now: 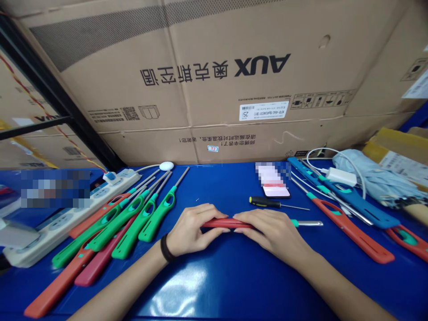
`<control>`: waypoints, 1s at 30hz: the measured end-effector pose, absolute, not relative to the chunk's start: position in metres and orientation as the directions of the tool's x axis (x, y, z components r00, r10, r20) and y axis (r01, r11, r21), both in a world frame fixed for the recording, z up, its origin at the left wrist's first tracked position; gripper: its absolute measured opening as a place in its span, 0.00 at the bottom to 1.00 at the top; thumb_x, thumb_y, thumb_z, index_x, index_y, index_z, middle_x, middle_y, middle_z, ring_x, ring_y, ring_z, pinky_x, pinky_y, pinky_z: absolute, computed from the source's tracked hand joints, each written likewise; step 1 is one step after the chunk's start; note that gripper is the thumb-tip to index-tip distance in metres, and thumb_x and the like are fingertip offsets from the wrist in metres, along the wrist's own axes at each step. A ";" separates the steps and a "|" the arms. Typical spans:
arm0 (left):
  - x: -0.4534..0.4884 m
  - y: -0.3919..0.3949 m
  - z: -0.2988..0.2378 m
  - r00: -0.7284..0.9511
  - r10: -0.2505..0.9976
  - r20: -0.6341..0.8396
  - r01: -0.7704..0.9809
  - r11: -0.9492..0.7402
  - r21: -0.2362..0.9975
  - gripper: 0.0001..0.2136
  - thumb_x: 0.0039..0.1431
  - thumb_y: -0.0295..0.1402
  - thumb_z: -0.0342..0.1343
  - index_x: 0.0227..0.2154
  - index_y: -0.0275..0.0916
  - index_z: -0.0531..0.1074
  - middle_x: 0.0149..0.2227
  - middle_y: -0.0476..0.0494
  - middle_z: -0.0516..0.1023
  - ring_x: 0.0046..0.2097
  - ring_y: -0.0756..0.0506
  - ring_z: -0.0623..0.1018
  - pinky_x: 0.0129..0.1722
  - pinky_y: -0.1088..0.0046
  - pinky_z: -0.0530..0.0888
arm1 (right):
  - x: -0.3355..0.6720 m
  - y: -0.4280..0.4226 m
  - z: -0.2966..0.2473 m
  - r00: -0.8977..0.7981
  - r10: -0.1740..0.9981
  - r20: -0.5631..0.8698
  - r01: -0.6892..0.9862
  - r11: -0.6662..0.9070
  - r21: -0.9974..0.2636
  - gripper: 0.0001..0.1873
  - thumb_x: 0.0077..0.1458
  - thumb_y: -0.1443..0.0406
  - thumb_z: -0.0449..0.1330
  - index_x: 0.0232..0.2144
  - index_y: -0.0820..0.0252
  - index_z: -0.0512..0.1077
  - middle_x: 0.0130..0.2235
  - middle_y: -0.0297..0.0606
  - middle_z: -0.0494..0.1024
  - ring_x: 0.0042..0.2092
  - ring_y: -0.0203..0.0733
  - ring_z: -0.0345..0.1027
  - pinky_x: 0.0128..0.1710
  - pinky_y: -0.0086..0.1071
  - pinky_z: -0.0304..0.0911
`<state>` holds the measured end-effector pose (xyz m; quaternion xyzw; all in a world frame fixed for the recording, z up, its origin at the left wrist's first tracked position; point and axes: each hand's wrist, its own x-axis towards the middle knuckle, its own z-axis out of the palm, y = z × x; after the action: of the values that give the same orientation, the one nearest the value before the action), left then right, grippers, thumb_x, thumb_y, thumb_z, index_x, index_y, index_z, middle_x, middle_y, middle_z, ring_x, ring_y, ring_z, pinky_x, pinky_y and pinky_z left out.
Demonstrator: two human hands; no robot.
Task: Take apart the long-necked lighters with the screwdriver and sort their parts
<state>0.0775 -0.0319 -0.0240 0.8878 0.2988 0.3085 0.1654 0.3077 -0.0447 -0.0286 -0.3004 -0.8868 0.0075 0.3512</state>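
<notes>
A red long-nosed lighter [223, 223] lies across the middle of the blue table [230, 272], its metal tube [309, 223] sticking out to the right. My left hand [192, 228] grips its left end with fingers curled over the red handle. My right hand [272, 231] covers the handle's right part, fingers pressed down on it. A black band sits on my left wrist. Just behind the hands lies a small screwdriver [267, 203] with a black and yellow handle.
Several green, red and pink lighters [130, 223] lie fanned at the left beside a white power strip [67, 214]. More red and blue lighters [347, 214], a white charger [341, 177], a phone [274, 187] and a folded grey umbrella [377, 178] lie at the right. A big cardboard box [214, 76] walls the back.
</notes>
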 end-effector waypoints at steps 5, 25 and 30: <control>0.079 -0.036 -0.023 0.627 0.627 0.462 0.435 -0.774 0.461 0.07 0.60 0.33 0.55 0.38 0.36 0.73 0.32 0.44 0.77 0.33 0.48 0.74 0.33 0.74 0.69 | 0.306 -0.048 -0.031 -0.531 0.464 0.709 0.476 0.856 -0.203 0.09 0.60 0.67 0.56 0.41 0.62 0.73 0.39 0.39 0.81 0.41 0.40 0.75 0.42 0.31 0.70; 0.065 -0.022 -0.021 0.599 0.650 0.468 0.452 -0.757 0.473 0.07 0.58 0.32 0.58 0.39 0.37 0.74 0.36 0.43 0.78 0.36 0.47 0.76 0.38 0.73 0.71 | 0.324 -0.038 -0.028 -0.508 0.680 0.529 0.622 0.714 -0.322 0.11 0.54 0.64 0.63 0.41 0.55 0.73 0.40 0.33 0.81 0.40 0.42 0.76 0.41 0.33 0.69; 0.069 -0.023 -0.019 0.606 0.640 0.473 0.442 -0.765 0.469 0.08 0.58 0.32 0.58 0.40 0.37 0.74 0.36 0.43 0.79 0.37 0.47 0.77 0.38 0.73 0.72 | 0.320 -0.042 -0.026 -0.495 0.686 0.534 0.586 0.717 -0.378 0.08 0.56 0.66 0.61 0.40 0.57 0.73 0.40 0.33 0.81 0.41 0.40 0.75 0.43 0.31 0.68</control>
<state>0.0688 -0.0235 -0.0191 0.8827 0.3065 0.3212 0.1542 0.3204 -0.0415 -0.0264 -0.3690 -0.8614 0.0735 0.3412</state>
